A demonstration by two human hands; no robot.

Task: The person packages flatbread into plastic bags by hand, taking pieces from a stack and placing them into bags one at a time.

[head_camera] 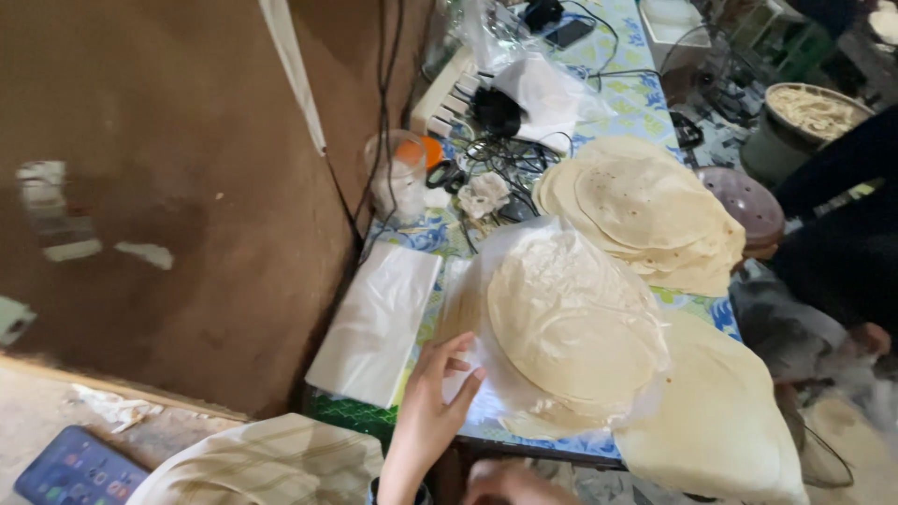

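Brown wall (187,187) fills the view from 8 to 11 o'clock, and beside it runs our bench (636,103), covered in a blue and green flowered cloth. At the centre, toward 6 o'clock, lies a bagged stack (571,323) of round flatbreads inside thin clear plastic. Our left hand (432,404) rests at its 8 o'clock edge, fingers (458,385) spread wide and laid flat on the plastic, gripping nothing that we can see. Our right hand (505,484) shows only as a blurred patch at the bottom edge; we cannot tell how its fingers stand.

At 4 o'clock from the bag a bare stack (720,421) hangs over the bench's near corner, just beside the bag. At 1 o'clock a third stack (645,210) lies fanned out, near the bag. At 9 o'clock, close to our left hand, sits a flat pile of white bags (379,318). Farther off, at 11 to 12 o'clock, are a clear tub (400,178) with an orange lid, tangled black cables (505,154) and a white power strip (447,93).

Off the bench at 2 o'clock stand a purple lid (744,201) and a bowl (814,110) of pale dough scraps. A phone (79,468) lies at 8 o'clock by our striped sleeve (271,463).
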